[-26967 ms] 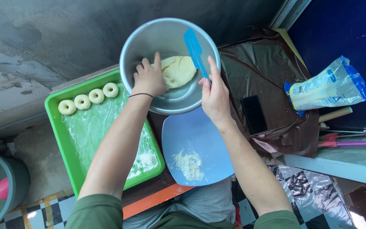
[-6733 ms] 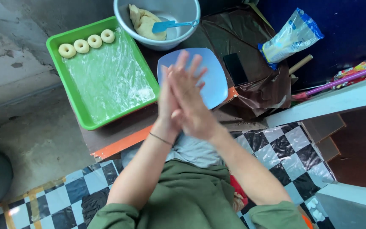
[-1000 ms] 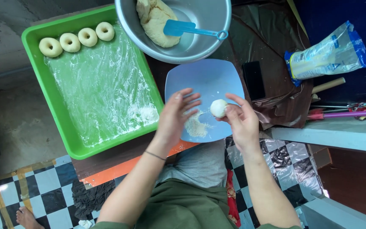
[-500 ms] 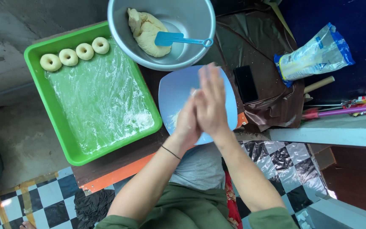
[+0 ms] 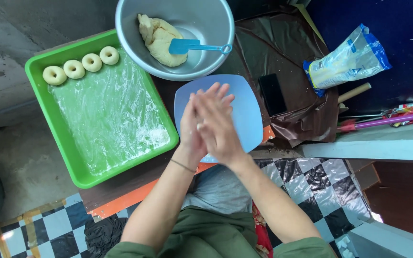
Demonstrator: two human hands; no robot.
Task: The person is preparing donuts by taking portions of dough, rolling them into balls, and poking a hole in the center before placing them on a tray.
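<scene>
The left hand (image 5: 190,125) and right hand (image 5: 217,125) press flat palm to palm over the blue plate (image 5: 249,112), likely rolling a hidden dough piece. 4 rings (image 5: 82,65) line the green tray's (image 5: 48,114) far edge, leaving room.

Single head view, steeply downward, close.

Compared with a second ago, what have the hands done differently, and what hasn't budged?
A second ago the right hand held a small white dough ball in its fingertips, the left hand open beside it. Now both palms are pressed flat together over the blue plate, the ball hidden between them. Unchanged: four dough rings in the green tray, the dough lump and blue scraper in the metal bowl.
</scene>
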